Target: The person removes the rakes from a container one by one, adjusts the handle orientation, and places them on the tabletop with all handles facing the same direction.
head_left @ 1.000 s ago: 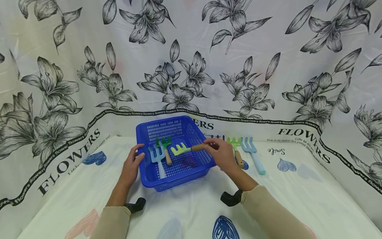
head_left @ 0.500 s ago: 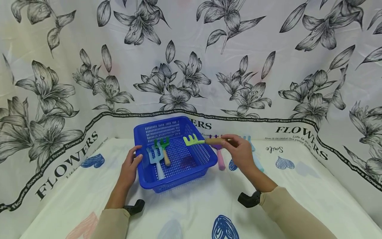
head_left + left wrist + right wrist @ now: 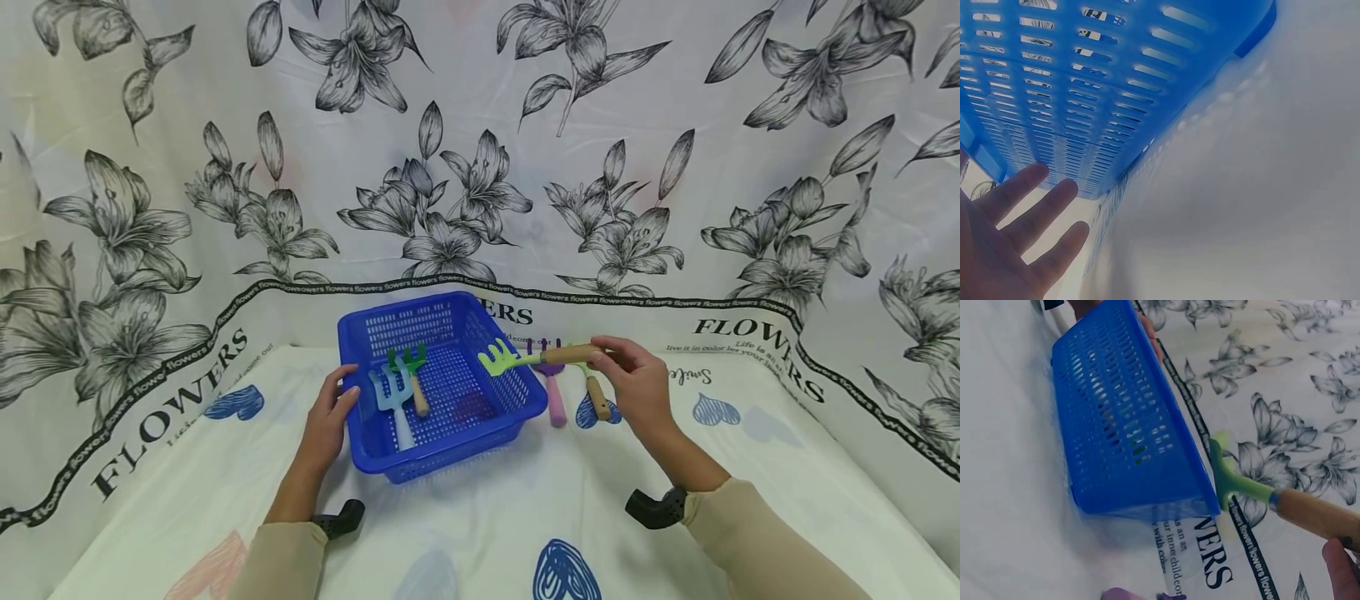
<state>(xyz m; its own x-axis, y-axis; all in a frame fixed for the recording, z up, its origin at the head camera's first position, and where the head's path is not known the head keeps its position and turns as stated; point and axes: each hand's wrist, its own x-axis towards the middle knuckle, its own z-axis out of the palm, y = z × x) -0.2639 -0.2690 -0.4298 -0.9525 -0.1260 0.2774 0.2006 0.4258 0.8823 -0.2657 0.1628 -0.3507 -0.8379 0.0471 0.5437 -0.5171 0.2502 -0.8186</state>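
My right hand (image 3: pixel 637 387) pinches the wooden handle end of a small hand rake (image 3: pixel 567 354) with lime-green tines. Its tines lie over the right rim of a blue perforated plastic basket (image 3: pixel 442 454); in the right wrist view the rake head (image 3: pixel 1229 478) is beside the basket rim. At the basket's left rim my left hand (image 3: pixel 328 417) grips the edge; in the left wrist view several of its fingers (image 3: pixel 1054 206) spread outside the slotted wall. Inside the basket lie a light-blue hand rake (image 3: pixel 402 421) and a dark-green hand rake (image 3: pixel 419 396) with a wooden handle.
Right of the basket, a purple hand rake (image 3: pixel 556 404) with a pink handle and a green one (image 3: pixel 597 398) with a wooden handle lie on the white cloth (image 3: pixel 465 533). A flower-printed curtain (image 3: pixel 480 258) hangs behind.
My right hand has drawn the lime-green rake rightward and up from inside the basket to over its right rim. The light-blue rake on the right is now hidden behind the hand. My left hand stays put.
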